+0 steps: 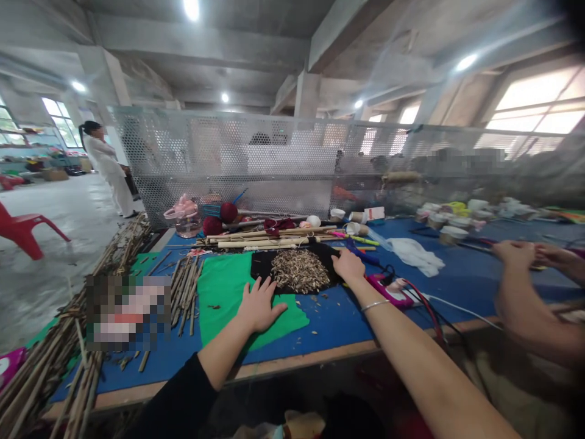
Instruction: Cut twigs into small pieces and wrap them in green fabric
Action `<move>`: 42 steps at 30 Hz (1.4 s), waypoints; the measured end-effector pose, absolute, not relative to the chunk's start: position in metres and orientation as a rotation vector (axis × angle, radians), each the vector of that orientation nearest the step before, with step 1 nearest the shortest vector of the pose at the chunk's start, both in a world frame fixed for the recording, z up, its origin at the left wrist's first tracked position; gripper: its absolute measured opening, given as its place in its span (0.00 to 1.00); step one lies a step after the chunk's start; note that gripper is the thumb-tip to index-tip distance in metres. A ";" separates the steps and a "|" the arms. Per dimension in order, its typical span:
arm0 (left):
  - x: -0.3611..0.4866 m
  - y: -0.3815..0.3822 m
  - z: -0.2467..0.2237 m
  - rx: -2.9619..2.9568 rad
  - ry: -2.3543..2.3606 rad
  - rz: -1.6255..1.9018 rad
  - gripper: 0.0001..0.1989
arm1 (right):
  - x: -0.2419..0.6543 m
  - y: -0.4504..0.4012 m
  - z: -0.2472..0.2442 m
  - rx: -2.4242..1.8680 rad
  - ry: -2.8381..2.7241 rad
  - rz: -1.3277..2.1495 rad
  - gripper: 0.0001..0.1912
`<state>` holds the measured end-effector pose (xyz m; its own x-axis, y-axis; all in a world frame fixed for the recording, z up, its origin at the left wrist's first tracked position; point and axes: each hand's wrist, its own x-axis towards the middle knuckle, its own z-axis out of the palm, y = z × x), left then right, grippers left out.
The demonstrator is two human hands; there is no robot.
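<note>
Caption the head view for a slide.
Left hand spread over green cloth, right hand at the edge of black cloth bearing a heap of seed-like pieces.

No word, number or brand is showing clearly enough for reading; on the small white box [375, 213], any print is appearing too small to tell.

Ceiling lamps [191, 8] glare; windows [532, 100] glow white; hazy streaks; edges stretched.
</note>
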<state>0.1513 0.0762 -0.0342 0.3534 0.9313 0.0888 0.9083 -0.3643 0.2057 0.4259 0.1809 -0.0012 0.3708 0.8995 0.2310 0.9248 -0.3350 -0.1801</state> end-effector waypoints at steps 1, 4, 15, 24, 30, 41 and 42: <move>0.151 0.077 -0.035 2.484 1.698 0.292 0.38 | 0.421 0.177 0.001 -2.302 -1.633 -0.188 0.23; 0.152 0.077 -0.036 2.493 1.700 0.301 0.38 | 0.388 0.169 0.007 -1.940 -1.905 -0.346 0.25; 0.152 0.075 -0.033 2.492 1.711 0.305 0.37 | 0.297 0.192 0.009 -1.606 -2.639 -0.198 0.16; 0.152 0.077 -0.035 2.494 1.706 0.309 0.37 | 0.344 0.177 0.007 -1.625 -2.549 -0.044 0.26; 0.153 0.075 -0.032 2.494 1.708 0.259 0.37 | 0.347 0.171 -0.012 -1.660 -2.476 -0.046 0.47; 0.153 0.075 -0.029 2.465 1.700 0.273 0.34 | 0.351 0.182 -0.013 -1.682 -2.370 -0.212 0.24; 0.153 0.074 -0.029 2.462 1.699 0.272 0.34 | 0.352 0.183 -0.012 -1.679 -2.367 -0.217 0.23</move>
